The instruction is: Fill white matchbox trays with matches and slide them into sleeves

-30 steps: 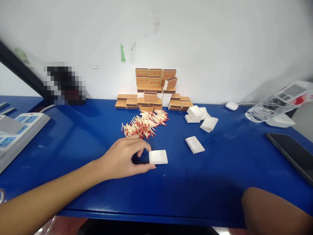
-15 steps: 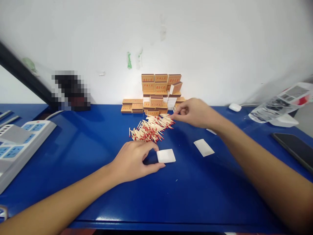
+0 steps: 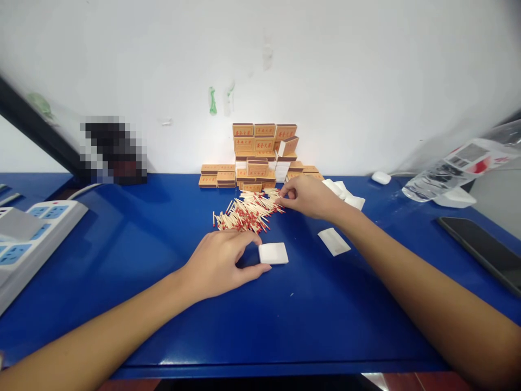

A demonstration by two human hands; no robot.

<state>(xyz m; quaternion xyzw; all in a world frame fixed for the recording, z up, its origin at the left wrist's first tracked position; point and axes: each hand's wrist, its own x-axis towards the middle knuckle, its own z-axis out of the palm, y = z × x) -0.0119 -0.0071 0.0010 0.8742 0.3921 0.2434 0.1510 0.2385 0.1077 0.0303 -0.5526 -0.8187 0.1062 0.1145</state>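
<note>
On the blue table, my left hand (image 3: 223, 263) curves its thumb and finger round the left end of a small white tray (image 3: 274, 253), which looks like a matchbox drawer. Just beyond it spreads a heap of loose matches (image 3: 248, 213) with pale sticks and red heads. At the right end of that heap, my right hand (image 3: 304, 196) has thumb and fingertips pinched together on matches; how many is hidden. Behind the heap, orange matchboxes (image 3: 264, 144) are stacked against the wall.
White slips (image 3: 334, 241) lie right of the tray, with several more (image 3: 344, 193) behind my right wrist. Farther right are a phone (image 3: 480, 250), a white earbud case (image 3: 381, 177) and a clear plastic packet (image 3: 443, 171). A power strip (image 3: 61, 228) occupies the left side.
My right hand has moved slightly left and down, closer into the matches. My left hand keeps its hold on the tray. The whole view has shifted a little.
</note>
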